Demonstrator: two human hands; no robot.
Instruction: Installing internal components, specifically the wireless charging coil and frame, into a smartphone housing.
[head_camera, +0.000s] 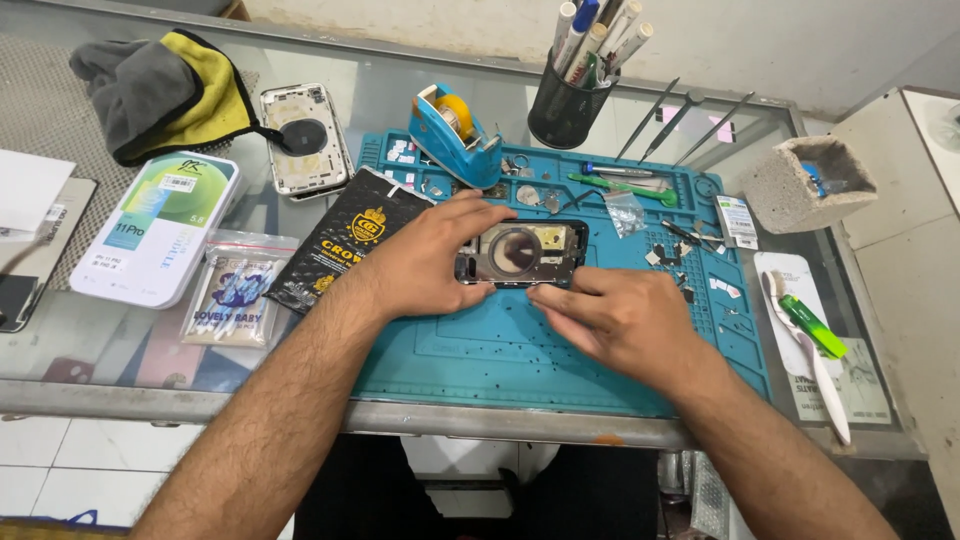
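Landmark: teal repair mat (500, 350) on the glass table (120, 340). Far left of the mat, a grey and yellow cloth (150, 90) at the back, a white flat box (160, 228) nearer the front, a clear bag of cotton swabs (232, 290) just right of the box. A bare phone back housing (303, 140) lies off the mat's back left corner; a black foil pouch (345, 245) overlaps the mat's left edge. Left hand (425, 260) on the mat's middle, fingers closed over the left end of an opened phone shell (522, 253), which lies flat on the mat. Right hand (625, 320) just right, fingertips pressed on the shell's front edge; whether it pinches is hard to tell. At the mat's back edge, a blue tape dispenser (452, 125), then a black pen cup (568, 105), then tweezers (690, 125). Small screws and parts (680, 255) on the mat's right side. Right of the mat, a grey concrete block (810, 182) and a white spoon-shaped tool (810, 350) with a green piece (812, 325) on it.
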